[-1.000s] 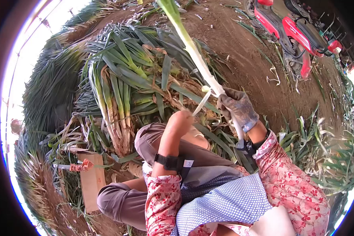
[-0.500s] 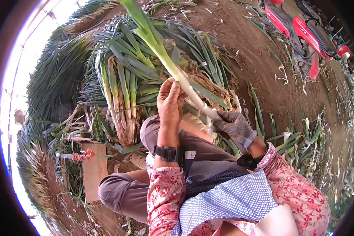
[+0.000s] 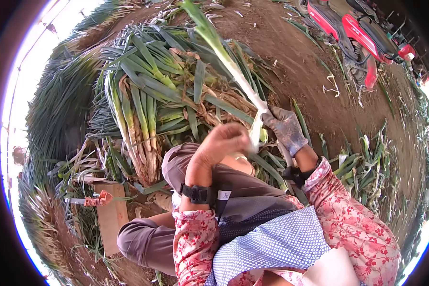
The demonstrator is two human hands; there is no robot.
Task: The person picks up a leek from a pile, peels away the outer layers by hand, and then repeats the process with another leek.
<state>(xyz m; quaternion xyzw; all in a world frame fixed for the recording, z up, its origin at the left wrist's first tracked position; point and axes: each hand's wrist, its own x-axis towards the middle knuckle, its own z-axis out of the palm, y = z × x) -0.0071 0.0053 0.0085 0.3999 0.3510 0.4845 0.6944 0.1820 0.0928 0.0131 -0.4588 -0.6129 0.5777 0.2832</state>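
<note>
Green leek tops lie heaped in a pile [image 3: 162,90] that crowds the ground ahead and to the left, its roots reaching the person's knee. Bare brown soil [image 3: 300,62] lies open to the right, as far as a red machine [image 3: 362,38] at the far right edge. The gloved right hand [image 3: 285,128] is raised, wrist bent, fist wrapped round the white shank of one leek [image 3: 233,66] slanting up to the left. The bare left hand [image 3: 224,143], blurred, curls just beside the shank, pinching a pale strip of skin [image 3: 256,131] that hangs from the leek.
</note>
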